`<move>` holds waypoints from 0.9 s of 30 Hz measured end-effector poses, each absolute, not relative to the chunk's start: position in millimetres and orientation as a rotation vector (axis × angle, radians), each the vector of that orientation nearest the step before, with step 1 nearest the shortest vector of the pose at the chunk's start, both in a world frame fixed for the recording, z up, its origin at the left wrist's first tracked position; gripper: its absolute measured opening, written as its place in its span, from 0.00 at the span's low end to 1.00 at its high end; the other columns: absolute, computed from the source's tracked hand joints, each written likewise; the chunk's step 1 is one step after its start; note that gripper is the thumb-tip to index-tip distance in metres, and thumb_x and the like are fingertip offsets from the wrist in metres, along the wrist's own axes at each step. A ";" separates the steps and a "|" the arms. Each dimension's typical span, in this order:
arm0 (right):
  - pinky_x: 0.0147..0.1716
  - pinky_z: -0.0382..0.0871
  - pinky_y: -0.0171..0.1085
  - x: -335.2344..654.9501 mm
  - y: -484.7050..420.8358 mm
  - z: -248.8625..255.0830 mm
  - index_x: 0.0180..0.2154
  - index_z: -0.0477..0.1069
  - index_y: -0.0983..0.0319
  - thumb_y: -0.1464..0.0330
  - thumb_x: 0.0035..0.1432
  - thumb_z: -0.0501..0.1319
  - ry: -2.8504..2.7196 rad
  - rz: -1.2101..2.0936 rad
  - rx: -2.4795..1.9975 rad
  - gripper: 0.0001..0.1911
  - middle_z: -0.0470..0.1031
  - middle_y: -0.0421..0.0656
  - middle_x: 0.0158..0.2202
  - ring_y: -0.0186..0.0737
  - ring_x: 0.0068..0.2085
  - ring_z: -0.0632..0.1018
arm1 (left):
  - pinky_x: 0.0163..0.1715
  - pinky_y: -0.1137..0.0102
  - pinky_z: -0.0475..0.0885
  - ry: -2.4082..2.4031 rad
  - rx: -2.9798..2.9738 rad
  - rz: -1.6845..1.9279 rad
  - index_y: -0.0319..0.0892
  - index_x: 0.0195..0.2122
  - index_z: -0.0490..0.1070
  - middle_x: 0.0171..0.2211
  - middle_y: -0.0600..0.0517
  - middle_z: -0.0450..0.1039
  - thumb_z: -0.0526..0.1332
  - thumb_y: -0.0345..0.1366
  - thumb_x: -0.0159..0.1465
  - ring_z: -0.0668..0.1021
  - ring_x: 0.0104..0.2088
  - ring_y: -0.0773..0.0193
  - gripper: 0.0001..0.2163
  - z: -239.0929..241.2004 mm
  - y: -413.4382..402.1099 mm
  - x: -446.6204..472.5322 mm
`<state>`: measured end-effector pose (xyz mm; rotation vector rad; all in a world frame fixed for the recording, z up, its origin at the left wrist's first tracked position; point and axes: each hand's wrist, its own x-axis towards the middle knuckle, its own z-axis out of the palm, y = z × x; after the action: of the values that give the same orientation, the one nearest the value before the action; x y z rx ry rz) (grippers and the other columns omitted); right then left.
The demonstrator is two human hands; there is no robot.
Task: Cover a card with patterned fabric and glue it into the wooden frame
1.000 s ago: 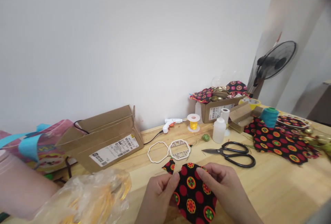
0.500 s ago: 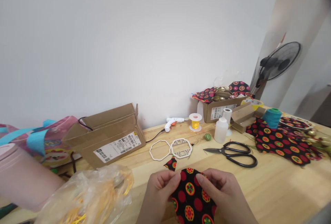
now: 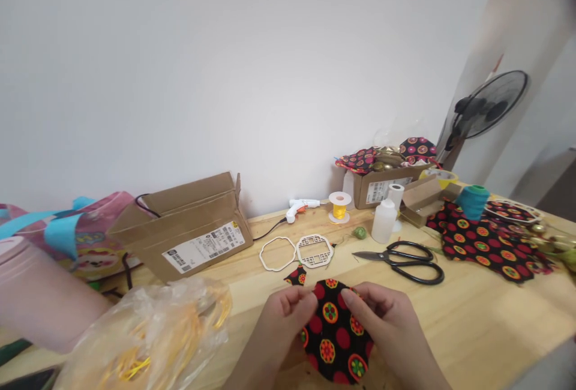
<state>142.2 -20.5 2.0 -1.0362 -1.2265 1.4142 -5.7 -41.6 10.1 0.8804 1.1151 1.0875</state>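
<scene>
Your left hand [image 3: 285, 318] and right hand [image 3: 389, 321] both pinched the patterned cloth [image 3: 332, 333] near its upper edge, over the table [image 3: 477, 324]; you seemed to be working that edge; the next move likely called for steady, even pressure.

Black fan [image 3: 494, 105] beyond table [image 3: 477, 318]; pink bag [image 3: 110, 210] beside carton [image 3: 189, 225].

- Left hand [image 3: 288, 313]: bare; left thumb [image 3: 305, 309] tapers to a rounded tip.
- Right hand [image 3: 382, 313]: bare; right thumb [image 3: 359, 307] likewise rounded, knuckle contours soft.
- Left forearm [image 3: 252, 359], right forearm [image 3: 419, 355]: bare along visible length, smooth outline, cropped at lower edge.
- Finer surface detail: too blurred to tell.
</scene>
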 end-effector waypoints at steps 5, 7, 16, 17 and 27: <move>0.16 0.60 0.26 148.5 -17.2 3.5 0.20 0.73 0.65 0.59 0.45 0.63 -1.271 1.319 -1.068 0.14 0.72 0.39 0.17 0.30 0.18 0.67 | 0.21 0.72 0.69 1.100 0.844 0.928 0.35 0.32 0.72 0.24 0.47 0.77 0.68 0.39 0.44 0.77 0.23 0.63 0.16 2.1 -40.7 -4.6; 0.16 0.59 0.26 149.9 -16.7 0.1 0.20 0.73 0.65 0.59 0.46 0.63 -1.258 1.282 -1.083 0.14 0.71 0.39 0.16 0.30 0.18 0.66 | 0.16 0.75 0.67 1.105 0.844 0.895 0.34 0.30 0.71 0.23 0.46 0.77 0.67 0.39 0.45 0.75 0.18 0.67 0.14 -1.6 -40.2 -5.7; 0.16 0.60 0.26 166.8 -13.0 -1.5 0.19 0.73 0.64 0.59 0.44 0.63 -1.193 1.247 -1.087 0.14 0.71 0.39 0.16 0.30 0.18 0.67 | 0.24 0.76 0.70 1.334 0.884 1.028 0.39 0.27 0.72 0.25 0.51 0.78 0.64 0.35 0.47 0.78 0.25 0.67 0.07 3.0 -31.2 -29.7; 0.16 0.60 0.26 169.9 -12.5 -0.9 0.18 0.72 0.63 0.59 0.44 0.64 -1.172 1.256 -1.070 0.14 0.71 0.38 0.15 0.30 0.17 0.67 | 0.19 0.78 0.68 1.388 0.893 1.058 0.39 0.26 0.72 0.23 0.53 0.78 0.64 0.36 0.48 0.77 0.21 0.69 0.07 3.6 -29.7 -33.8; 0.16 0.59 0.27 165.3 -23.7 3.9 0.19 0.73 0.63 0.60 0.43 0.64 -1.136 1.189 -1.089 0.13 0.71 0.38 0.15 0.30 0.18 0.66 | 0.33 0.72 0.69 1.355 1.191 1.117 0.41 0.36 0.72 0.30 0.51 0.76 0.66 0.40 0.45 0.76 0.33 0.62 0.17 2.7 -36.5 -5.1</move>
<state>165.3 -23.7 3.9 -1.0891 -1.1359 1.1893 -5.1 -36.5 2.7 1.1912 1.3549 1.1170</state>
